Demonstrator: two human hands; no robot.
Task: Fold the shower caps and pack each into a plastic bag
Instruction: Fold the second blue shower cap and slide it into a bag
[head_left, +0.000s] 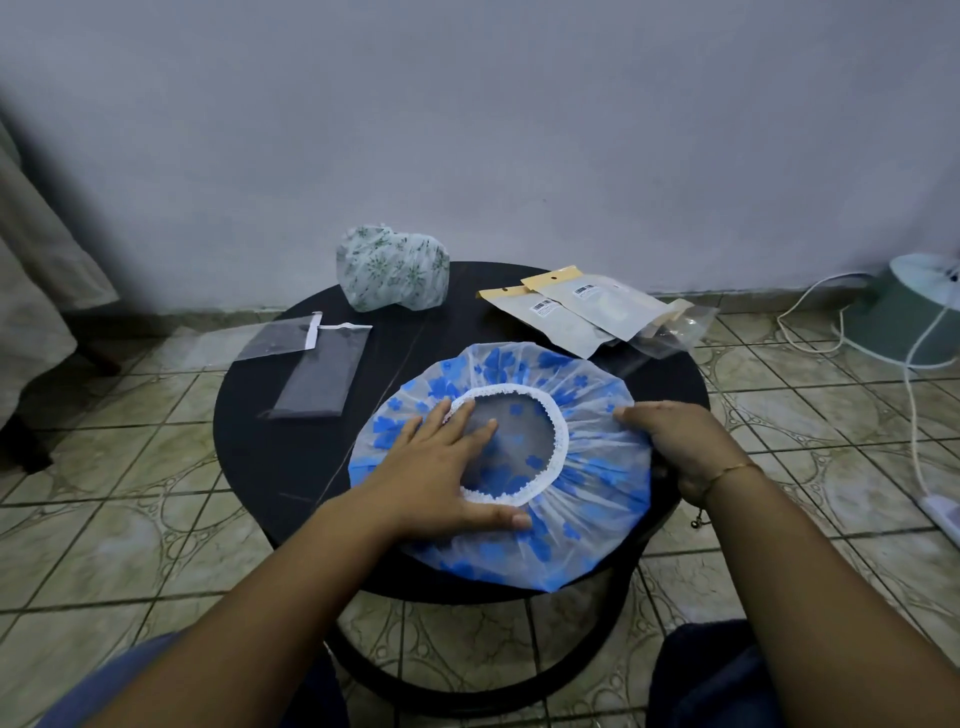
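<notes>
1. Round black table (291, 467) on a tiled floor carries everything; the step in hand looks like flattening the first cap before folding
2. Blue-flowered shower cap (587, 499) lies spread open, elastic opening up, on the near right of the table, its near edge overhanging the rim
3. Left hand (441, 467) rests flat on the cap, fingers straight and spread, fingertips reaching into the opening, thumb on the near side of the elastic
4. Right hand (675, 441) grips the cap's right edge, fingers curled over it
5. Green-flowered shower cap (392, 267) sits bunched at the far edge, untouched
6. Clear plastic bags (306, 358) lie far left; packaged bags (582, 306) far right, both well apart from the hands
7. Next move likely calls for bringing the right edge over to the left, halving the cap
</notes>
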